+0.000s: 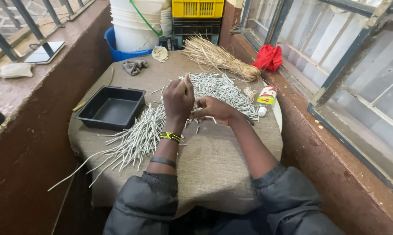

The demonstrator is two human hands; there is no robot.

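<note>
My left hand is raised over the round table and pinches a thin grey-white rolled paper stick by its end. My right hand lies just to its right, fingers curled on short sticks near the table top. A large heap of the same thin sticks spreads behind both hands. Longer sticks fan out to the left front and hang over the table's edge.
An empty black plastic tray sits at the left. A straw bundle, a small glue bottle, rags, a red cloth, white buckets and a yellow crate stand behind. A tablet rests on the left ledge.
</note>
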